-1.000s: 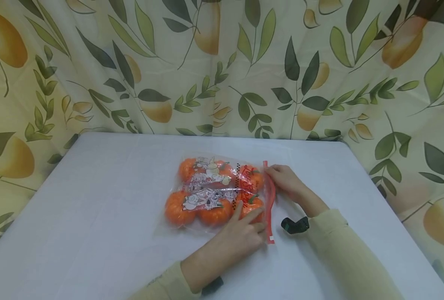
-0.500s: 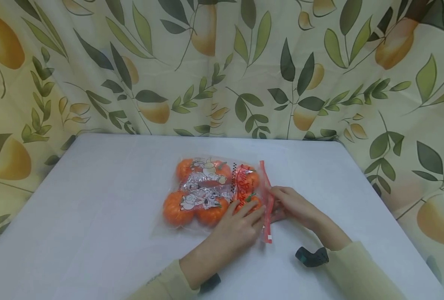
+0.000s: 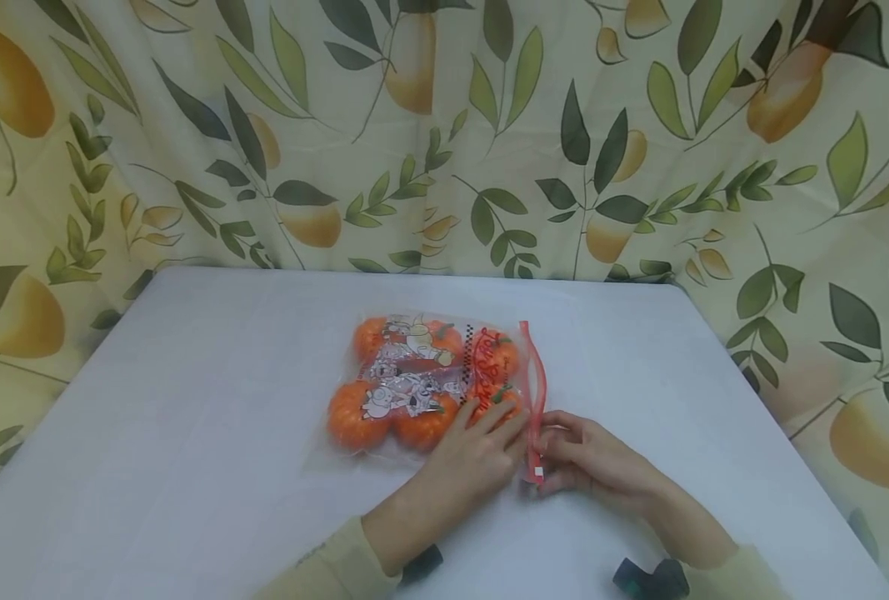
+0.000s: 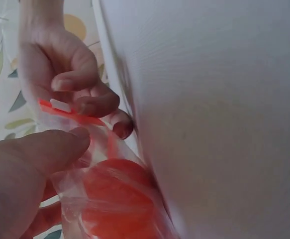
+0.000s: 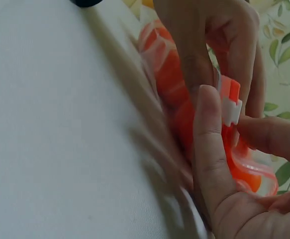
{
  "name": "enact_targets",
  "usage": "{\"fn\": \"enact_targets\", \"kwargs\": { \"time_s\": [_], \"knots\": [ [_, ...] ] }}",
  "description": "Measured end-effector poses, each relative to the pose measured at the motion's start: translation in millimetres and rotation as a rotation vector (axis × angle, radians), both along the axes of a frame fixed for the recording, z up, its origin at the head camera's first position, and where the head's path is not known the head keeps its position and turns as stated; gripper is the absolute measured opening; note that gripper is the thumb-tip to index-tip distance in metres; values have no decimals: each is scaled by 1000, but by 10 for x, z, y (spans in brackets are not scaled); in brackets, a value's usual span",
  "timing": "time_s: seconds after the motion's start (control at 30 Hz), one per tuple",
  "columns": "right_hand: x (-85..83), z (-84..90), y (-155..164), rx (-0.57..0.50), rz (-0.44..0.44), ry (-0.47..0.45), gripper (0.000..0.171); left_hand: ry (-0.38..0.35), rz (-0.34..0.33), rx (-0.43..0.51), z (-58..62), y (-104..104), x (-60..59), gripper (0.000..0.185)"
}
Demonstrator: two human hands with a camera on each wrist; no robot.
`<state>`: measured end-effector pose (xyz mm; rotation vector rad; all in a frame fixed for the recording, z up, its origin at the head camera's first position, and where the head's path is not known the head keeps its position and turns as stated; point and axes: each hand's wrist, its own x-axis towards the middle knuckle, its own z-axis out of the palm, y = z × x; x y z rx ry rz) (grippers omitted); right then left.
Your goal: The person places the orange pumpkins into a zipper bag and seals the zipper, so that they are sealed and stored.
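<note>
A clear printed zip bag (image 3: 414, 367) lies flat on the white table, filled with several small orange toy pumpkins (image 3: 357, 414) with green stems. Its red zip strip (image 3: 540, 383) runs along the right side, and a white slider (image 3: 538, 472) sits at the near end. My left hand (image 3: 470, 458) rests its fingers over the bag's near right corner; its thumb (image 4: 67, 145) lies against the film, with other fingers on the opposite side. The thumb and index finger of my right hand (image 3: 601, 462) pinch around the slider (image 5: 231, 111) and strip end.
The white table (image 3: 189, 400) extends on all sides of the bag. Behind it hangs a curtain (image 3: 444, 142) printed with leaves and fruit. Dark wrist-camera pieces (image 3: 650, 577) are visible by both sleeves.
My right hand has moved down along the red zip strip, from its far end toward the near end by the slider. The left hand stays on the bag, which has barely shifted.
</note>
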<state>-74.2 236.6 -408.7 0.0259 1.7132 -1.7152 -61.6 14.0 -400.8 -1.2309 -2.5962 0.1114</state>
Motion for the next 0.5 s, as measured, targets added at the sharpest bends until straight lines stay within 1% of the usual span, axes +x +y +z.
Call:
{"fn": "enact_targets", "kwargs": {
  "time_s": [0.1, 0.17, 0.3, 0.43, 0.5],
  "knots": [
    [54, 25, -29, -54, -18, -37, 69, 23, 2, -6, -14, 9, 0, 49],
    [83, 36, -44, -77, -34, -54, 73, 24, -7, -2, -10, 10, 0, 49],
    [113, 52, -50, -114, -62, -73, 75, -4, -38, 15, 6, 3, -1, 47],
    [119, 74, -51, -115, -73, -95, 75, -5, -67, 29, 31, -13, 6, 45],
    [128, 81, -48, -109, -62, -87, 76, 6, -95, 31, 47, -23, 12, 42]
  ]
}}
